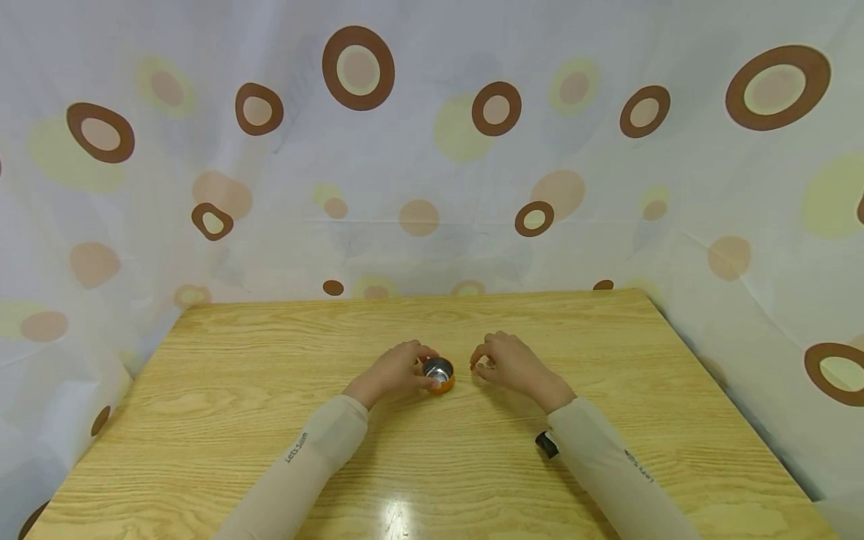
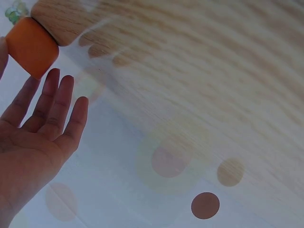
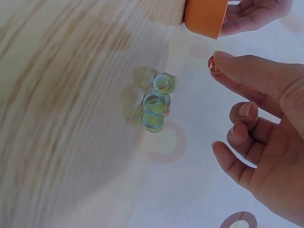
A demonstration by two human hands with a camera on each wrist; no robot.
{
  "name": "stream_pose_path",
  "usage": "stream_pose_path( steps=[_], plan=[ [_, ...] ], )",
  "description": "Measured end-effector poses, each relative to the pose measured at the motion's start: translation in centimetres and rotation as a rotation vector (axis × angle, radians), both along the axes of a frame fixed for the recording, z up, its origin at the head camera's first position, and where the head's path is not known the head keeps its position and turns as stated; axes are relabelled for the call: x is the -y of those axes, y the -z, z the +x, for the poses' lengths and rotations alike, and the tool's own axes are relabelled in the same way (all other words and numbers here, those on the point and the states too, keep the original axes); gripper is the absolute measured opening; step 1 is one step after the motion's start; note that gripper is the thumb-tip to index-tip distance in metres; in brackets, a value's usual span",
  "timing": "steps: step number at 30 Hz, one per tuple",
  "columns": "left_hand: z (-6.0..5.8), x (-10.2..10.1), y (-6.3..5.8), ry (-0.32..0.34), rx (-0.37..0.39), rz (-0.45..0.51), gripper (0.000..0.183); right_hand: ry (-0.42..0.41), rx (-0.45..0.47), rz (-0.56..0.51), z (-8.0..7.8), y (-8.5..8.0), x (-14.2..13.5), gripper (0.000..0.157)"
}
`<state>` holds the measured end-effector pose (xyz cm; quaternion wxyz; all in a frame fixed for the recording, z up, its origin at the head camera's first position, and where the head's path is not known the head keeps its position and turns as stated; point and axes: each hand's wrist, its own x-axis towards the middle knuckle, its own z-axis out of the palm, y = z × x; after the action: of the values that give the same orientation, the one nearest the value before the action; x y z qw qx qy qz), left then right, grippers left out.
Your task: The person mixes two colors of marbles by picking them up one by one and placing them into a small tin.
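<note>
Right fingers [image 3: 251, 71] pinching reddish marble [image 3: 212, 66], likely hard, slippery; grab round middle. Left fingers [image 2: 61, 104] gripping orange cup [image 2: 33, 46], probably stiff, light.

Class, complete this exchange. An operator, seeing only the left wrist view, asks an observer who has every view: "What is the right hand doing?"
Observer: The right hand pinches a small reddish marble.
Operator: Does it touch the cup?
Observer: No, the head view shows a gap between hand and cup.
Operator: I see only the cup's side. How does its inside look?
Observer: Shiny and silvery, with the open top facing up.
</note>
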<state>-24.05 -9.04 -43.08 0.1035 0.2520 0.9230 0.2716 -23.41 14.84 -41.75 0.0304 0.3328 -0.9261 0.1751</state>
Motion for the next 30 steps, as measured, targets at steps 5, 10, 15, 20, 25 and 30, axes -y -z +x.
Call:
stream_pose_path(
  steps=[5, 10, 15, 20, 25, 30],
  plan=[
    [-0.08, 0.03, 0.08, -0.002, -0.001, 0.004, 0.050, 0.000, -0.005, 0.000, -0.08, -0.06, 0.12, 0.006],
    [-0.12, 0.08, 0.16, 0.000, 0.001, 0.013, 0.050, 0.004, -0.004, 0.005, -0.15, -0.09, 0.24, 0.006],
    [-0.16, 0.08, 0.25, 0.002, -0.001, 0.006, 0.050, 0.010, -0.005, -0.003, -0.10, -0.17, 0.31, 0.006],
    [-0.16, 0.09, 0.32, 0.002, -0.008, -0.003, 0.050, 0.006, -0.025, -0.008, -0.08, -0.17, 0.35, 0.007],
    [-0.10, 0.09, 0.28, 0.003, -0.001, 0.003, 0.050, 0.008, -0.030, -0.005, -0.11, -0.18, 0.37, 0.008],
    [-0.08, 0.11, 0.26, 0.006, -0.003, 0.005, 0.049, 0.012, -0.029, 0.008, -0.17, -0.21, 0.51, 0.009]
  ],
)
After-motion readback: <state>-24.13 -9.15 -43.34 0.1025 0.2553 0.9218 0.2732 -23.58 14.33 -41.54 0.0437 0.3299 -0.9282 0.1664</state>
